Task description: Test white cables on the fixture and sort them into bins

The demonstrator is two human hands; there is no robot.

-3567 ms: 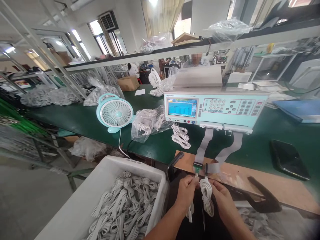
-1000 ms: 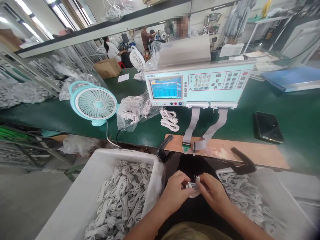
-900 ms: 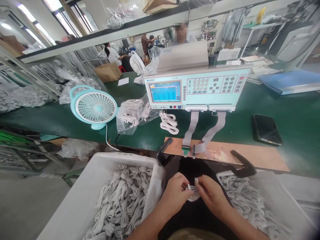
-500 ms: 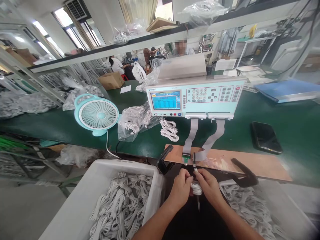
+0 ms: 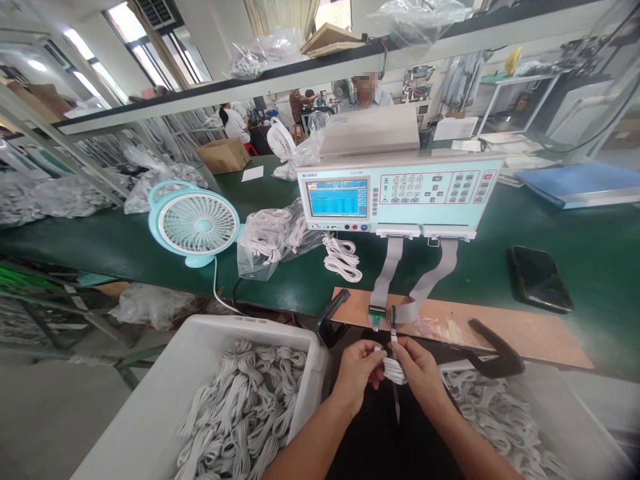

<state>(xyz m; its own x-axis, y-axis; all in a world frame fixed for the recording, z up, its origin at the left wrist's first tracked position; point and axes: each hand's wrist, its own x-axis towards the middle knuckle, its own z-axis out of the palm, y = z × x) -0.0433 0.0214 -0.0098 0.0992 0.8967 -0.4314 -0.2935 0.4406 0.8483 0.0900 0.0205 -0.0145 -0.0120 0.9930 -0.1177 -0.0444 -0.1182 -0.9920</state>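
Observation:
A coiled white cable hangs between my two hands, just off the bench's front edge. My left hand is closed in a pinch on one white end of it, held below the small green circuit board. The fingers of my right hand close around the other end, whose plug meets the black-sleeved connector of the second ribbon cable. Both ribbons run up to a tester with a lit blue screen. My fingers partly hide the cable ends.
A white bin of bundled cables stands at the left; another container of cables is at the right. Black clamps grip a wooden strip. A fan, bagged cables and a phone rest on the bench.
My left hand has shifted slightly, and the white cable end in its pinch now shows. The coil is turned a little. On the tester's screen the display has changed, and the view has shifted slightly.

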